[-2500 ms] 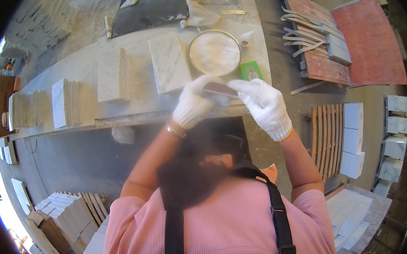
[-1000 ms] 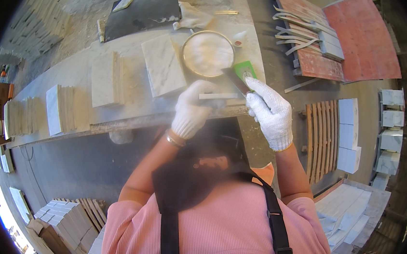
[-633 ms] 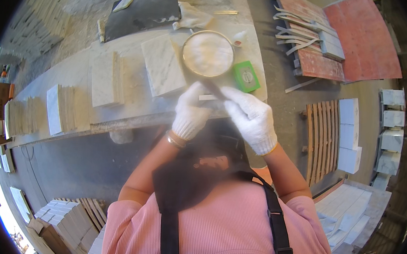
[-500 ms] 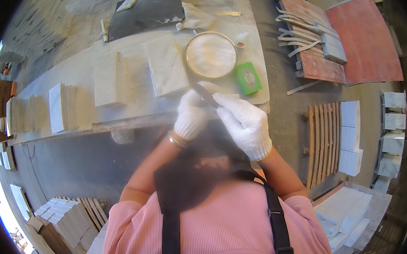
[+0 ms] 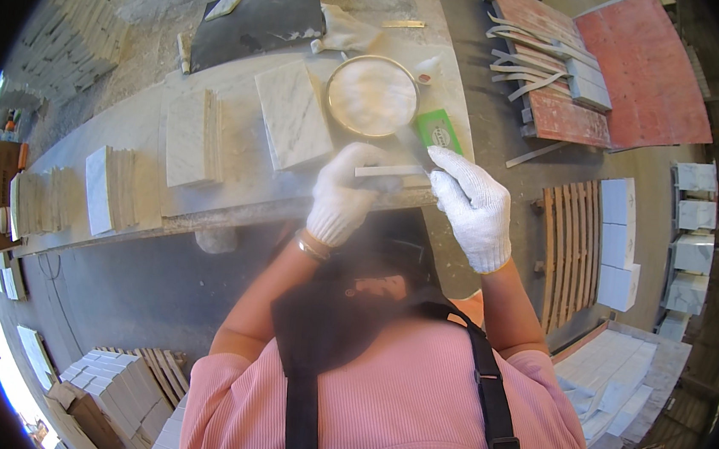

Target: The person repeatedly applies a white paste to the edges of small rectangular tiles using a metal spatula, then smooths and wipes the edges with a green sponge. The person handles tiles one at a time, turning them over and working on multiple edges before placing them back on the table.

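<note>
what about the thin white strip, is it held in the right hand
No, the left hand holds the thin white strip, while the right hand grips a dark flat tool.

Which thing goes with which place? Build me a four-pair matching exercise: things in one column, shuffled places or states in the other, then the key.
Things:
1. thin white straight strip
2. dark flat bar
3. green rectangular box
4. flat black rectangular sheet

Places or states:
A. has a small pale slab lying on it
B. held in the white-gloved right hand
C. right of the round gold-rimmed white object
D. held in the white-gloved left hand

Pairs: 1-D, 2-B, 3-C, 4-A
</note>
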Demonstrator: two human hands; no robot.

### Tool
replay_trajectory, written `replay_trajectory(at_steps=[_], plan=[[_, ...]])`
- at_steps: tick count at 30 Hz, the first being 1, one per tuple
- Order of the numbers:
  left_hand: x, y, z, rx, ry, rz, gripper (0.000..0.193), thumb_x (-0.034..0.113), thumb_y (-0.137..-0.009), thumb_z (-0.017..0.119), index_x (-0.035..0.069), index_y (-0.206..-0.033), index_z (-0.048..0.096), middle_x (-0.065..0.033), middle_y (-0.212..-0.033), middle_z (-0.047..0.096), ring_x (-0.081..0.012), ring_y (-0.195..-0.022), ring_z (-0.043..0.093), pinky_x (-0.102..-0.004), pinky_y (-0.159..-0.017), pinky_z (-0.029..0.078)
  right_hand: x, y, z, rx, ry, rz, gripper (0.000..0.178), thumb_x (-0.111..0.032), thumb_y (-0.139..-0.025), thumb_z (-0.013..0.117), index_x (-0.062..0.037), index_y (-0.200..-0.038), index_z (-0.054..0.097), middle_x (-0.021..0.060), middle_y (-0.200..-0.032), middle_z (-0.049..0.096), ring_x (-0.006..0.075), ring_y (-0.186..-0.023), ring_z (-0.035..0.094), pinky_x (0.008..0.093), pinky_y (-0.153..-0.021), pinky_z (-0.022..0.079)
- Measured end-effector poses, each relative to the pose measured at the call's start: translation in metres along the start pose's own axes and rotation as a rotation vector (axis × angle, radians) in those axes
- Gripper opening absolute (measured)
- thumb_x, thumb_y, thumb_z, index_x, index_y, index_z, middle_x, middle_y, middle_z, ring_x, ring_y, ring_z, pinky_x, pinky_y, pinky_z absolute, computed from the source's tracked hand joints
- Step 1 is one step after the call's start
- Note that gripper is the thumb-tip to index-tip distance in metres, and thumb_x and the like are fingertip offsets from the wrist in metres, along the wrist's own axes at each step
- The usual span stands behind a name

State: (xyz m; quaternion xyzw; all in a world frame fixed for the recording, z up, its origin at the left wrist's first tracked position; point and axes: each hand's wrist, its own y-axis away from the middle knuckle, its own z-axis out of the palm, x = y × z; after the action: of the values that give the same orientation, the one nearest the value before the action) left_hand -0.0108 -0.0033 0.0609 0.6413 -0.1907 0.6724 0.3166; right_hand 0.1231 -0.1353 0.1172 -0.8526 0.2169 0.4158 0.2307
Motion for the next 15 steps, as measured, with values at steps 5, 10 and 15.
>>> replay_trajectory(at_steps=[5, 10, 15], plan=[[-0.012, -0.003, -0.003, 0.002, -0.085, 0.101, 0.031, -0.008, -0.075, 0.079, 0.006, -0.101, 0.070, -0.0042, -0.095, 0.073, -0.0124, -0.086, 0.068, -0.0293, -0.077, 0.058, -0.002, -0.001, 0.013, 0.025, 0.085, -0.120, 0.030, -0.002, -0.092, 0.071, -0.0025, -0.122, 0.073, 0.0150, -0.106, 0.076, 0.0190, -0.084, 0.073, 0.0301, -0.076, 0.058], [-0.022, -0.006, -0.002, 0.028, -0.062, 0.070, 0.029, -0.001, -0.075, 0.082, 0.007, -0.100, 0.071, -0.0043, -0.095, 0.072, -0.0132, -0.087, 0.067, -0.0302, -0.080, 0.056, -0.007, -0.002, 0.023, -0.009, 0.093, -0.198, 0.028, -0.003, -0.090, 0.073, -0.0028, -0.118, 0.074, 0.0178, -0.108, 0.076, 0.0269, -0.093, 0.075, 0.0331, -0.082, 0.058], [-0.022, -0.001, -0.003, 0.023, -0.107, 0.164, 0.026, 0.001, -0.078, 0.081, 0.008, -0.101, 0.071, -0.0036, -0.095, 0.072, -0.0131, -0.089, 0.067, -0.0298, -0.081, 0.055, -0.008, -0.004, 0.016, 0.040, 0.100, -0.133, 0.028, -0.003, -0.090, 0.072, -0.0024, -0.118, 0.074, 0.0168, -0.107, 0.076, 0.0256, -0.091, 0.075, 0.0328, -0.082, 0.058]])
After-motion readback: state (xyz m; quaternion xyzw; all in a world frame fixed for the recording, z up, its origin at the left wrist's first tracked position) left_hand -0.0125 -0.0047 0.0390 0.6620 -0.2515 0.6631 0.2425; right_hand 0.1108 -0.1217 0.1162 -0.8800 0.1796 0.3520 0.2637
